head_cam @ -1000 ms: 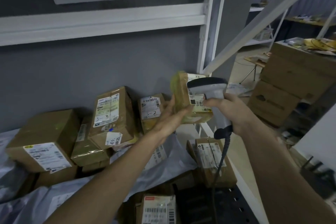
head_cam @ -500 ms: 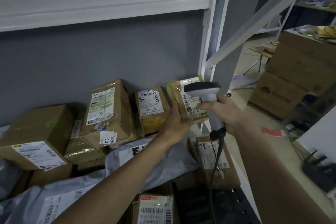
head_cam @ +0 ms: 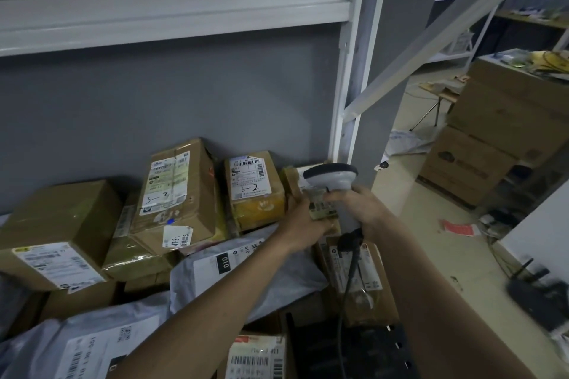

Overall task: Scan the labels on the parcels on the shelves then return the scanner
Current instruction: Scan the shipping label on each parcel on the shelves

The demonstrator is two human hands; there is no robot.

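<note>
We see the left hand (head_cam: 303,226) gripping a small taped parcel (head_cam: 320,209) at the shelf's right end, against the white upright (head_cam: 341,120). Right hand (head_cam: 363,209) grasps the scanner (head_cam: 331,177) handle, head just above the parcel's label.

Small parcel (head_cam: 311,194) mostly hidden behind scanner (head_cam: 331,177) and hands; label print unreadable.

Head-worn view, downward onto shelf (head_cam: 172,9)
</note>
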